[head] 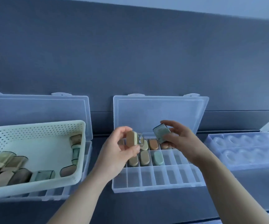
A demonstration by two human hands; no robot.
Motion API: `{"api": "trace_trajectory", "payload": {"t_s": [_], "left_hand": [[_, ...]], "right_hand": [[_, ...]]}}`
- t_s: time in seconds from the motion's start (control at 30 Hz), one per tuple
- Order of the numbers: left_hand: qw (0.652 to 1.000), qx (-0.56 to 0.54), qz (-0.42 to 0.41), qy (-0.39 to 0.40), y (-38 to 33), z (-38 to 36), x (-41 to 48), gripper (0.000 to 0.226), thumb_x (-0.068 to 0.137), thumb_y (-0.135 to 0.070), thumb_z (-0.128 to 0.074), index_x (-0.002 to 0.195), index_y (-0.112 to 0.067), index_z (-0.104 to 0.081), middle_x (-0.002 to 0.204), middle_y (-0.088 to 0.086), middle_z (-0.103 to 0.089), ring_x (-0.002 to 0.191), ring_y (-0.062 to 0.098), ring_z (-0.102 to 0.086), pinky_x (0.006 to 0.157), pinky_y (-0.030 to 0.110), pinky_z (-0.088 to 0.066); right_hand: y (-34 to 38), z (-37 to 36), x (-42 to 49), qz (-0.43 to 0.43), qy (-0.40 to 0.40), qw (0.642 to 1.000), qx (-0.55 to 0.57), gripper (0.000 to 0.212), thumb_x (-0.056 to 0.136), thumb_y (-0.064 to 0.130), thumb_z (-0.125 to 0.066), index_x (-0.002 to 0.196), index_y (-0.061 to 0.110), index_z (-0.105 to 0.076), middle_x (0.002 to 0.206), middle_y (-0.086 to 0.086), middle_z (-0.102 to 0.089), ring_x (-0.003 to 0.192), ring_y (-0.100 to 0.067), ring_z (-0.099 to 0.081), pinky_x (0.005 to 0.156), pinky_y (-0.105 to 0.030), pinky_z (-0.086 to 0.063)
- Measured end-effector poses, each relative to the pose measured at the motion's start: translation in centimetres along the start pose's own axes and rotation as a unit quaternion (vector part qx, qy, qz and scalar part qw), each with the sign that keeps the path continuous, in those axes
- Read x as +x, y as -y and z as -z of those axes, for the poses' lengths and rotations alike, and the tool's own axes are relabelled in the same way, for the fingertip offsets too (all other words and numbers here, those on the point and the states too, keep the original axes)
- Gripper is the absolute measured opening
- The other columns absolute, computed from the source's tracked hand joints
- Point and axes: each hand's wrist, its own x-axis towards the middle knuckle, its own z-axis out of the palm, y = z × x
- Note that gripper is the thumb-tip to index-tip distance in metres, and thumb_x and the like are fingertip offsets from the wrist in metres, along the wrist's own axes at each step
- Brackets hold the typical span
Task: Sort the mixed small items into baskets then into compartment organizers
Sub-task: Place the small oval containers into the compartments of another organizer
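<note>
While the white basket sits at the far left, propped on top of another open clear organizer with many small cases in it, we judge ourselves to be in the second stage, moving cases from basket to compartments, with much of the load not yet shifted. Our left hand hovers above the left end of the centre organizer, thumb and fingers pinched round a tan case. Below our hands the back row holds several cases and the middle row three, two tan and one green; the cells right of the green one and the whole front row are bare. Our right hand is raised over the back row, fingertips clamped on a greenish case tilted in the air. The next move, as we see it, calls for squaring each case to a free cell and lowering it straight down, since the dividers are narrow and a skewed case would likely catch on them. The raised lid stands close behind our hands, so room lies toward us and upward. To the right, near the organizer, a clear box of round cups bounds any sideways swing.
</note>
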Motion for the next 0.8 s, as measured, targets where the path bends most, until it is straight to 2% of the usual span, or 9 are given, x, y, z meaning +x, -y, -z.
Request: {"api": "trace_trajectory", "payload": {"t_s": [0.07, 0.17, 0.2, 0.27, 0.33, 0.43, 0.57, 0.7, 0.8], "left_hand": [[0.999, 0.026, 0.011, 0.032, 0.7, -3.1, 0.7, 0.043, 0.082, -0.003, -0.07, 0.11, -0.031, -0.053, 0.118, -0.009, -0.061, 0.081, 0.015, -0.072, 0.077, 0.037, -0.059], [0.988, 0.149, -0.018, 0.044, 1.9, -6.8, 1.7, 0.043, 0.081, -0.018, -0.075, 0.113, -0.035, -0.052, 0.116, -0.016, -0.06, 0.083, 0.008, -0.07, 0.08, 0.037, -0.058], [0.976, 0.213, -0.036, 0.037, 2.1, -7.8, 2.0, 0.044, 0.078, -0.025, -0.077, 0.113, -0.037, -0.053, 0.113, -0.018, -0.06, 0.084, 0.007, -0.067, 0.079, 0.035, -0.057], [0.941, 0.332, -0.061, 0.024, 2.5, -9.3, 2.7, 0.048, 0.074, -0.039, -0.078, 0.116, -0.036, -0.054, 0.112, -0.019, -0.059, 0.093, 0.007, -0.061, 0.077, 0.03, -0.054], [0.905, 0.418, -0.071, 0.025, 2.9, -10.4, 3.3, 0.052, 0.073, -0.047, -0.077, 0.118, -0.033, -0.055, 0.118, -0.018, -0.055, 0.101, 0.009, -0.055, 0.075, 0.024, -0.047], [0.89, 0.449, -0.069, 0.044, 3.3, -11.5, 4.2, 0.053, 0.069, -0.049, -0.079, 0.113, -0.03, -0.057, 0.115, -0.013, -0.056, 0.1, 0.011, -0.052, 0.076, 0.025, -0.044], [0.877, 0.473, -0.049, 0.074, 3.4, -12.3, 4.8, 0.056, 0.065, -0.051, -0.081, 0.111, -0.025, -0.059, 0.11, -0.009, -0.057, 0.098, 0.014, -0.052, 0.084, 0.034, -0.05], [0.853, 0.512, -0.043, 0.091, 4.2, -12.3, 4.7, 0.06, 0.069, -0.053, -0.077, 0.119, -0.025, -0.059, 0.116, -0.007, -0.057, 0.103, 0.015, -0.051, 0.084, 0.03, -0.048], [0.852, 0.515, -0.043, 0.089, 4.9, -12.2, 4.8, 0.064, 0.071, -0.053, -0.075, 0.126, -0.026, -0.055, 0.121, -0.005, -0.054, 0.108, 0.016, -0.049, 0.087, 0.032, -0.048]], "right_hand": [[-1.2, 2.4, -0.2, -0.005, -0.018, 0.999, -0.031, 0.043, 0.086, 0.005, -0.059, 0.125, 0.024, -0.058, 0.11, -0.01, -0.064, 0.083, -0.026, -0.071, 0.088, -0.038, -0.056], [-2.4, 5.1, -0.4, -0.006, -0.054, 0.996, -0.067, 0.043, 0.087, 0.007, -0.062, 0.125, 0.024, -0.051, 0.104, -0.004, -0.064, 0.072, -0.017, -0.069, 0.069, -0.018, -0.054], [-2.9, 5.8, -0.4, -0.004, -0.071, 0.994, -0.078, 0.041, 0.086, 0.009, -0.063, 0.123, 0.022, -0.05, 0.102, -0.004, -0.064, 0.068, -0.017, -0.067, 0.063, -0.017, -0.052], [-3.7, 7.1, -0.4, -0.001, -0.103, 0.991, -0.091, 0.031, 0.086, 0.013, -0.065, 0.114, 0.015, -0.053, 0.102, -0.007, -0.064, 0.065, -0.018, -0.066, 0.06, -0.022, -0.054], [-4.5, 8.0, -0.2, 0.0, -0.111, 0.989, -0.1, 0.024, 0.085, 0.017, -0.067, 0.107, 0.014, -0.057, 0.101, -0.007, -0.066, 0.067, -0.02, -0.068, 0.067, -0.033, -0.059], [-5.0, 8.9, -0.1, 0.012, -0.1, 0.988, -0.116, 0.022, 0.085, 0.019, -0.068, 0.105, 0.016, -0.06, 0.098, -0.005, -0.068, 0.067, -0.019, -0.069, 0.068, -0.033, -0.059], [-5.4, 9.2, 0.1, 0.034, -0.087, 0.986, -0.137, 0.023, 0.088, 0.017, -0.064, 0.111, 0.016, -0.061, 0.099, -0.004, -0.066, 0.069, -0.019, -0.067, 0.052, -0.01, -0.046], [-5.8, 9.2, 0.2, 0.047, -0.079, 0.983, -0.157, 0.027, 0.087, 0.021, -0.066, 0.113, 0.02, -0.06, 0.098, 0.001, -0.065, 0.074, -0.017, -0.068, 0.056, -0.012, -0.049], [-6.1, 9.2, 0.0, 0.056, -0.091, 0.975, -0.197, 0.023, 0.082, 0.027, -0.07, 0.102, 0.023, -0.059, 0.095, 0.008, -0.065, 0.069, -0.012, -0.065, 0.055, -0.015, -0.047]]}}
